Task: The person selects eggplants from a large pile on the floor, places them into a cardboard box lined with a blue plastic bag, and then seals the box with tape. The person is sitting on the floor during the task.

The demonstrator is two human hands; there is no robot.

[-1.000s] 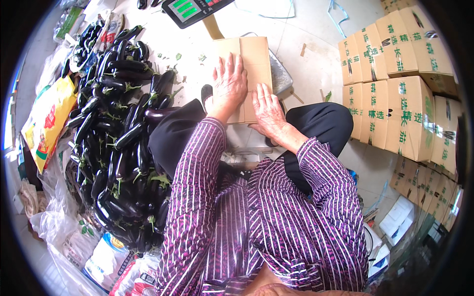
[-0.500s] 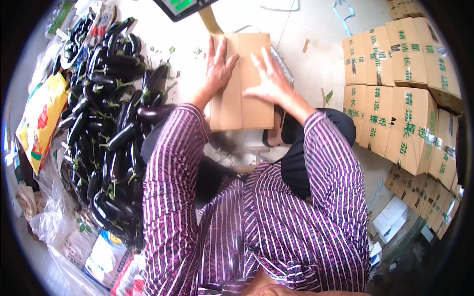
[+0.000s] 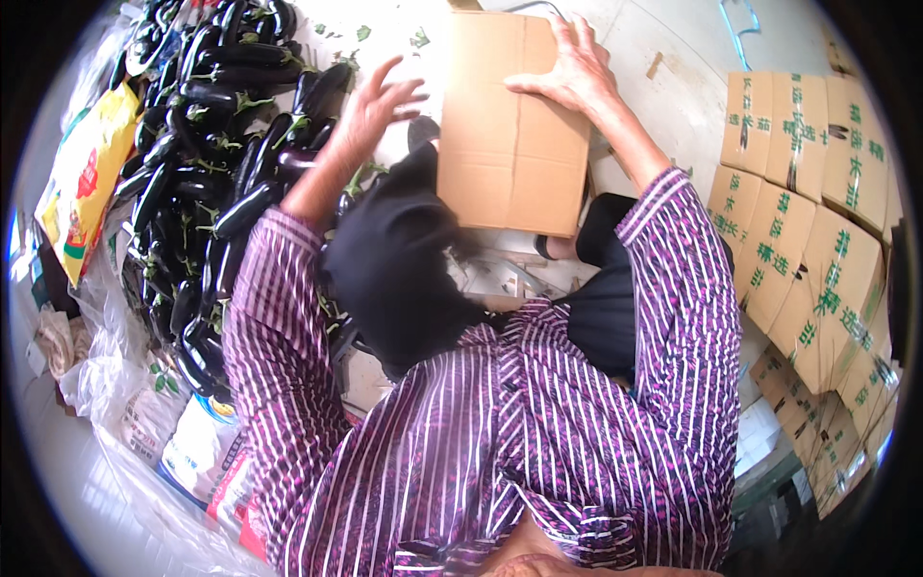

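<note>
A plain brown cardboard box (image 3: 510, 178) with a lengthwise centre seam lies in front of me, between my knees. My right hand (image 3: 574, 72) rests on its upper right part, thumb reaching over the top face and the fingers spread toward the far edge. My left hand (image 3: 379, 108) hovers off the box's left side with fingers apart and nothing in them, close to the heap of eggplants (image 3: 216, 173). The eggplants are dark purple, glossy and long, with green stem ends.
Strapped cardboard boxes (image 3: 790, 252) with green print are stacked along the right. A yellow bag (image 3: 88, 183) lies beyond the eggplants at the left, with clear plastic sheeting (image 3: 101, 370) below it. A blue strap (image 3: 738, 37) and leaf scraps (image 3: 420, 38) lie on the pale floor.
My left hand has lifted off the box and moved left toward the eggplants. My right hand stays on the box. The view has shifted, and the scale display at the top is out of sight.
</note>
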